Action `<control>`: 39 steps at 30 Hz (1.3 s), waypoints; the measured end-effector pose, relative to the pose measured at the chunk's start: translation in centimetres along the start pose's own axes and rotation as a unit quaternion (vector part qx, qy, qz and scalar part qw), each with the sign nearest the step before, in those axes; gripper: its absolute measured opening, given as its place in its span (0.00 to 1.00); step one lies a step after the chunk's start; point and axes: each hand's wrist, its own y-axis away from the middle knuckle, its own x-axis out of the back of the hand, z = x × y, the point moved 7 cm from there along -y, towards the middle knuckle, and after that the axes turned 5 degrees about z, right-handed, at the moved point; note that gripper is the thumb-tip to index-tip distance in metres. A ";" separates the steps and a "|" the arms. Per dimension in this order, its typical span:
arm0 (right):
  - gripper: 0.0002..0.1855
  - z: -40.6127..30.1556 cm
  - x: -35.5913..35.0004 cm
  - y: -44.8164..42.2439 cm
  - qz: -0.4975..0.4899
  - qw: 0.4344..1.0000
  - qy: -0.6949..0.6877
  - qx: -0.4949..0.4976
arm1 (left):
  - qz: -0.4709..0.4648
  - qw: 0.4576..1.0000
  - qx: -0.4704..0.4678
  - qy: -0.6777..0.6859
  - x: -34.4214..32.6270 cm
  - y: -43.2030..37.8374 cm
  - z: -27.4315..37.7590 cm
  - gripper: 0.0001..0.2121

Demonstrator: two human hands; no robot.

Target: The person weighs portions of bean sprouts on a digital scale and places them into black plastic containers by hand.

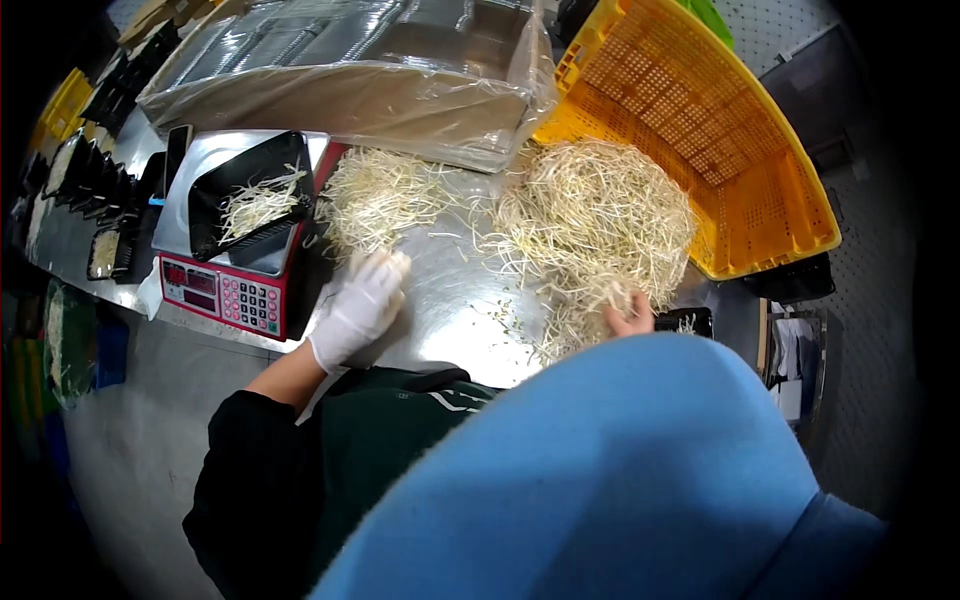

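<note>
My left hand (364,307), in a white glove, is at the near edge of a smaller pile of bean sprouts (382,199). Its fingers are curled, and whether they hold any sprouts cannot be told. My right hand (634,316) looks bare and grips sprouts at the near side of a large heap of bean sprouts (600,206); blue fabric (585,465) hides its wrist. Left of the small pile is a red digital scale (225,296) with a steel pan. On the pan sits a tilted black plastic tray (206,202) with some sprouts (259,206) in it.
A plastic-lined cardboard box (337,105) of clear containers stands behind the piles. A yellow perforated crate (750,210) lies tipped at the right. Several black trays (97,184) line the left, near a phone (176,154). Another black tray (694,319) lies right of my right hand. Sprout bits dot the steel table (457,292).
</note>
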 end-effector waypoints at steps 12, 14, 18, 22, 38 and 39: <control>0.21 -1.4 -14.8 7.7 -0.189 0.888 0.335 0.252 | 0.008 0.997 0.074 -0.034 -3.4 2.6 -2.1 0.22; 0.20 -0.8 -9.9 3.7 -0.092 0.925 0.318 0.186 | 0.013 0.991 0.127 -0.027 -0.9 2.4 -2.8 0.20; 0.20 -4.9 -3.6 2.2 0.001 0.978 0.157 0.139 | 0.030 0.961 0.168 0.216 0.3 2.4 -1.1 0.18; 0.25 -8.6 -9.6 5.3 -0.157 0.926 0.219 0.263 | 0.078 0.899 0.253 0.348 -2.4 1.5 -0.8 0.17; 0.20 -1.9 -10.6 6.4 -0.074 0.945 0.256 0.191 | -0.166 0.904 0.155 0.363 -7.6 -7.2 6.2 0.22; 0.17 -2.2 -9.8 5.9 -0.078 0.958 0.221 0.164 | -0.132 0.880 0.160 0.427 -6.7 -7.6 6.1 0.20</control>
